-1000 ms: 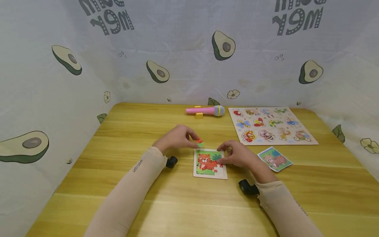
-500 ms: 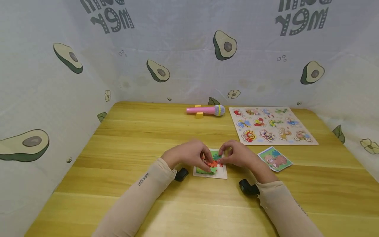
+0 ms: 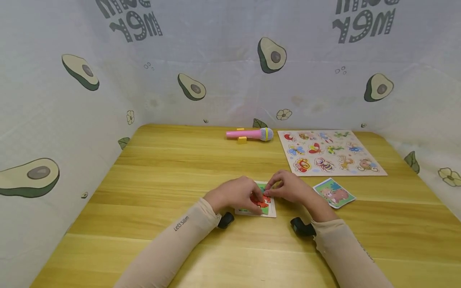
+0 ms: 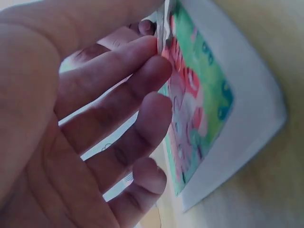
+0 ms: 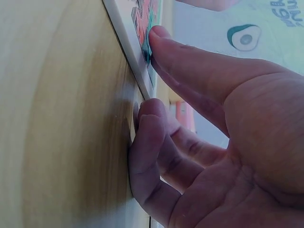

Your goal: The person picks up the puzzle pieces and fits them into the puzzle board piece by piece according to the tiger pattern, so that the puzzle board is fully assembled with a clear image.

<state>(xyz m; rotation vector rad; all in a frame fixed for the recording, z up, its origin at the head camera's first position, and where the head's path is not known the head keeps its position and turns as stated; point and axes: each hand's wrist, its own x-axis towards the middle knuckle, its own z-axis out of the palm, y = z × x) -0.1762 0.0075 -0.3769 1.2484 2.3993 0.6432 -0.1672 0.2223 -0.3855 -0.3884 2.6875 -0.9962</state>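
Note:
A tiger jigsaw puzzle sits in a small white-edged tray [image 3: 272,212] on the table, partly covered by both hands. My left hand [image 3: 237,195] reaches over its lower right part, thumb and index finger pinching a puzzle piece [image 4: 166,28] that stands tilted against the picture in the left wrist view. The tiger picture [image 4: 192,102] lies beneath the other left fingers. At the tray's right side is my right hand [image 3: 292,188]. In the right wrist view its thumb [image 5: 190,59] presses on the puzzle's top, while curled fingers [image 5: 149,142] touch the tray's corner.
A picture card [image 3: 334,193] lies right of the right hand. Behind it is a wooden insect puzzle board [image 3: 338,174]. A pink toy microphone [image 3: 248,134] rests on an orange stand [image 3: 242,140] near the back cloth [image 3: 230,96].
My left hand has carried the puzzle piece from above the tray's upper left edge, down and right, onto the puzzle's lower right part. The right hand stays at the tray's right side.

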